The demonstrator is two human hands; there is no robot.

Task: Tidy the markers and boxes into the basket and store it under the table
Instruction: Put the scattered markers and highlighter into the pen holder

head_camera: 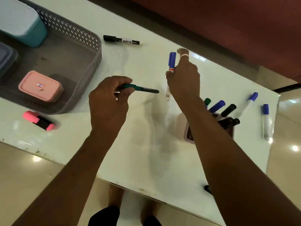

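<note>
My left hand (108,101) grips a green-and-black pen (143,89) that points right, just right of the grey basket (84,75). My right hand (184,80) holds a blue-capped white marker (172,61) upright over the table's middle. In the basket lie a pink box (40,86), a teal box with a white lid (24,23) and part of a dark blue box (6,61). A pink cup (187,132) holding several markers stands under my right forearm. A black marker (123,40) lies behind my hands, a pink highlighter (39,120) in front of the basket.
Two blue-capped markers (250,101) (265,121) lie near the white table's right edge (273,128). A dark marker tip (207,189) peeks out beside my right arm at the front edge. Shiny tiled floor surrounds the table; my feet show below it.
</note>
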